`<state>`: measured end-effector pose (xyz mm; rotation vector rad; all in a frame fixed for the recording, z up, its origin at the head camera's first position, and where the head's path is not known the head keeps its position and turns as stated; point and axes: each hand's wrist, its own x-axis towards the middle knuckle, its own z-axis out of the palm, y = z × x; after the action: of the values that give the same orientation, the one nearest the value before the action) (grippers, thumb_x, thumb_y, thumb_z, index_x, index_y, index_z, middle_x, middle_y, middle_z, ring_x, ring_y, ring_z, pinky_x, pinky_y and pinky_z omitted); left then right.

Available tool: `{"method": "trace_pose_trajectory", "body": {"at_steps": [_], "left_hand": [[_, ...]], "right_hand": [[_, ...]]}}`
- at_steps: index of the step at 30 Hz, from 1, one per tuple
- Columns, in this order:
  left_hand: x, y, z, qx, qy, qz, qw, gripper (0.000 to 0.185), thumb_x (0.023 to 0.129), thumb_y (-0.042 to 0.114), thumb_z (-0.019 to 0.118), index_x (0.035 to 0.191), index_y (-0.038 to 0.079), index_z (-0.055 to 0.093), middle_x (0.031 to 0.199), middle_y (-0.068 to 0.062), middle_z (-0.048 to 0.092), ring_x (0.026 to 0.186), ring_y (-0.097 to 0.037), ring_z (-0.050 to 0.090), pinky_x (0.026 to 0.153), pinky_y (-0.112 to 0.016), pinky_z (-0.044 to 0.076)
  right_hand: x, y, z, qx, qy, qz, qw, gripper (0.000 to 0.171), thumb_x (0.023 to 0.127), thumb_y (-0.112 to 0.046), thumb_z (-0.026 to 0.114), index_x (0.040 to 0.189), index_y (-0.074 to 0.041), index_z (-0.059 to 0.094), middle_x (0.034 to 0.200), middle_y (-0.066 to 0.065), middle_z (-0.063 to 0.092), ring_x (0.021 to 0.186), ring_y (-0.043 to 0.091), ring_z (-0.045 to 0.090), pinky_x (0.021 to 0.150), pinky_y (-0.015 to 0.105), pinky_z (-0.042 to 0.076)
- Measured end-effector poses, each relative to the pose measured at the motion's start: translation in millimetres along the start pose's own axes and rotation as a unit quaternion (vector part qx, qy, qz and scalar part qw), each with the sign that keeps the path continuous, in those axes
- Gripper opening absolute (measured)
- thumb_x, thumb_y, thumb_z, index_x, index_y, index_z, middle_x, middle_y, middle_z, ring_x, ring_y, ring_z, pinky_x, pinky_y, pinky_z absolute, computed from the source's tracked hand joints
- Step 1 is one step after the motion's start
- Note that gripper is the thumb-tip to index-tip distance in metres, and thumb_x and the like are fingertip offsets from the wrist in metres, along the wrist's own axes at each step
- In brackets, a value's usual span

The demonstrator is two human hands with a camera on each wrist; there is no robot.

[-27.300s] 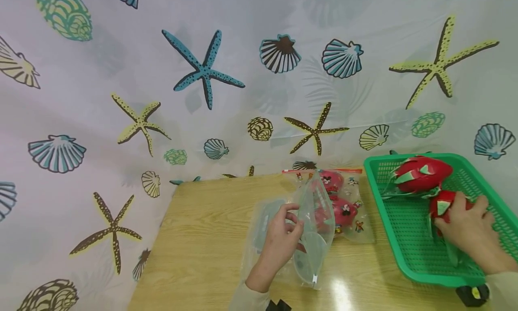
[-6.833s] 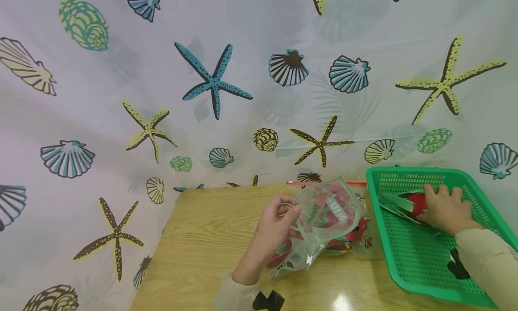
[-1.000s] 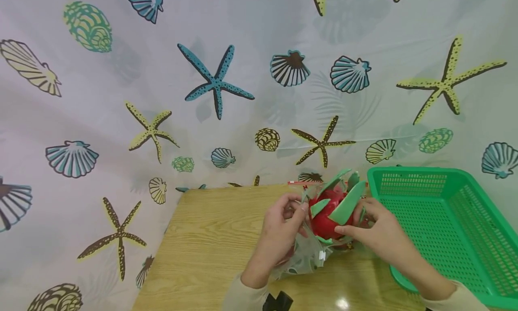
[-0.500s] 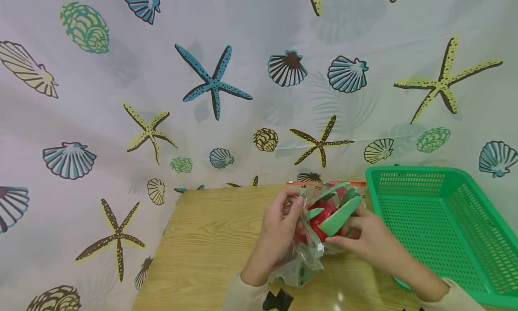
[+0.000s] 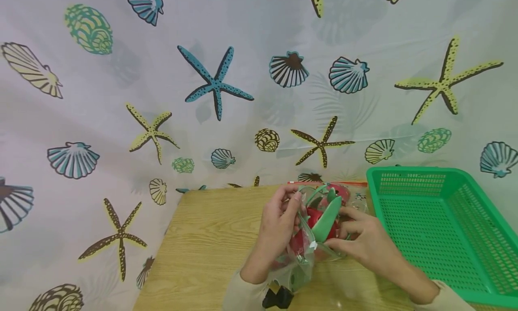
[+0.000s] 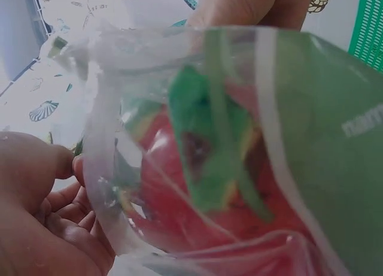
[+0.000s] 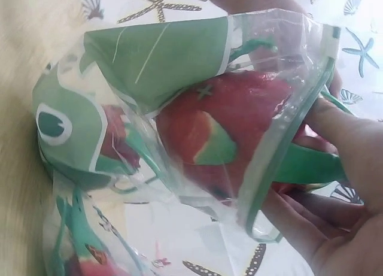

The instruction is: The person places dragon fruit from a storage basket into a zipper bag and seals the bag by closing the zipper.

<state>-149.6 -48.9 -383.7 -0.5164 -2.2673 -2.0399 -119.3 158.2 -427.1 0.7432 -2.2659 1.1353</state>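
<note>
Bright, even; wrist views blurry.

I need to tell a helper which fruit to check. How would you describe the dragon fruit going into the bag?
On the wooden table, left of the green basket, two hands hold a clear zip bag. The dragon fruit sits in its mouth: red, with green leaf-like scales.

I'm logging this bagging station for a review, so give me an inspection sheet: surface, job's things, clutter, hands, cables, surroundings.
Surface: wooden table, pale grain, glare spot near the front edge.
Job's things: clear zip bag held open; red dragon fruit with green scales partly inside its mouth.
Clutter: green basket at right; second printed bag lying behind.
Hands: left hand pinches the bag's rim; right hand grips the fruit.
Cables: nothing seen.
Surroundings: seashell-and-starfish curtain behind the table.
</note>
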Motion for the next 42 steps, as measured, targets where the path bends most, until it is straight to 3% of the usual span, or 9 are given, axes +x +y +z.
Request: {"method": "trace_pose_trajectory", "body": {"at_steps": [6, 12, 16, 23, 27, 31, 34, 36, 42], "left_hand": [[1.3, 1.0, -1.5, 0.059, 0.021, 0.025, 0.9977, 0.018, 0.101, 0.026, 0.057, 0.108, 0.013, 0.067, 0.077, -0.009, 0.061, 0.063, -0.006, 0.054, 0.055, -0.017, 0.045], [0.8, 4.7, -3.5, 0.071, 0.034, 0.038, 0.9962, 0.018, 0.101, 0.025, 0.057, 0.102, 0.013, 0.07, 0.076, -0.004, 0.059, 0.066, -0.007, 0.052, 0.057, -0.016, 0.043], [0.8, 5.6, -8.2, 0.058, 0.052, 0.011, 0.9968, 0.02, 0.101, 0.024, 0.057, 0.103, 0.01, 0.07, 0.078, -0.002, 0.058, 0.066, -0.006, 0.051, 0.055, -0.016, 0.04], [3.3, 7.7, -17.9, -0.003, 0.082, -0.019, 0.9964, 0.022, 0.101, 0.021, 0.056, 0.106, 0.002, 0.067, 0.08, -0.001, 0.053, 0.062, -0.007, 0.046, 0.052, -0.017, 0.039], [4.4, 7.0, -20.6, -0.014, 0.081, -0.025, 0.9963, 0.022, 0.102, 0.021, 0.055, 0.106, 0.002, 0.066, 0.079, 0.0, 0.052, 0.057, -0.006, 0.045, 0.046, -0.017, 0.041], [5.1, 6.1, -20.3, -0.016, 0.074, -0.022, 0.9969, 0.022, 0.102, 0.02, 0.055, 0.105, 0.0, 0.065, 0.078, 0.0, 0.051, 0.056, -0.006, 0.044, 0.045, -0.017, 0.04], [5.3, 4.8, -20.0, -0.016, 0.07, -0.02, 0.9972, 0.022, 0.103, 0.019, 0.054, 0.105, 0.0, 0.065, 0.078, 0.0, 0.051, 0.056, -0.005, 0.043, 0.045, -0.017, 0.04], [5.2, 3.4, -20.1, -0.017, 0.068, -0.019, 0.9974, 0.022, 0.103, 0.02, 0.054, 0.106, 0.0, 0.065, 0.079, 0.0, 0.051, 0.056, -0.005, 0.043, 0.046, -0.017, 0.04], [4.5, -0.2, -20.0, -0.024, 0.063, -0.025, 0.9974, 0.024, 0.103, 0.021, 0.053, 0.109, 0.001, 0.064, 0.081, -0.001, 0.051, 0.059, -0.005, 0.044, 0.049, -0.016, 0.04]], "right_hand": [[-3.3, -4.3, 8.9, 0.007, 0.016, -0.005, 1.0, 0.041, 0.064, -0.014, 0.091, 0.059, -0.031, 0.054, 0.109, -0.001, 0.067, 0.088, 0.012, 0.066, 0.064, 0.01, 0.048], [1.1, -3.9, 18.0, -0.08, -0.059, -0.026, 0.995, 0.029, 0.071, -0.019, 0.087, 0.068, -0.026, 0.059, 0.117, 0.003, 0.063, 0.097, 0.016, 0.06, 0.066, 0.021, 0.049], [2.5, -0.3, 20.8, -0.118, -0.092, -0.06, 0.987, 0.024, 0.072, -0.023, 0.087, 0.074, -0.026, 0.063, 0.119, 0.001, 0.063, 0.101, 0.015, 0.057, 0.073, 0.03, 0.051], [1.6, 6.6, 13.2, 0.031, -0.163, 0.056, 0.985, 0.011, 0.093, -0.027, 0.069, 0.101, -0.029, 0.061, 0.126, -0.006, 0.06, 0.121, 0.018, 0.056, 0.09, 0.034, 0.055], [6.4, 11.7, 8.5, 0.083, -0.139, 0.101, 0.982, 0.008, 0.1, -0.018, 0.059, 0.104, -0.024, 0.06, 0.128, 0.001, 0.063, 0.118, 0.02, 0.06, 0.085, 0.028, 0.056], [13.7, 16.9, 7.9, 0.053, -0.073, 0.086, 0.992, 0.011, 0.099, -0.01, 0.059, 0.101, -0.02, 0.063, 0.129, 0.002, 0.061, 0.113, 0.017, 0.06, 0.082, 0.024, 0.055], [17.0, 19.7, 8.5, 0.037, -0.08, 0.083, 0.993, 0.016, 0.097, -0.008, 0.061, 0.109, -0.017, 0.065, 0.136, 0.006, 0.055, 0.114, 0.022, 0.06, 0.082, 0.026, 0.057], [16.8, 19.3, 7.7, 0.053, -0.128, 0.107, 0.984, 0.026, 0.095, -0.007, 0.061, 0.12, -0.015, 0.062, 0.144, 0.011, 0.047, 0.116, 0.028, 0.06, 0.081, 0.029, 0.058], [9.7, 20.3, 7.5, 0.116, -0.279, 0.227, 0.926, 0.075, 0.092, -0.034, 0.068, 0.152, -0.007, 0.033, 0.162, 0.023, 0.016, 0.14, 0.048, 0.036, 0.096, 0.053, 0.052]]}}
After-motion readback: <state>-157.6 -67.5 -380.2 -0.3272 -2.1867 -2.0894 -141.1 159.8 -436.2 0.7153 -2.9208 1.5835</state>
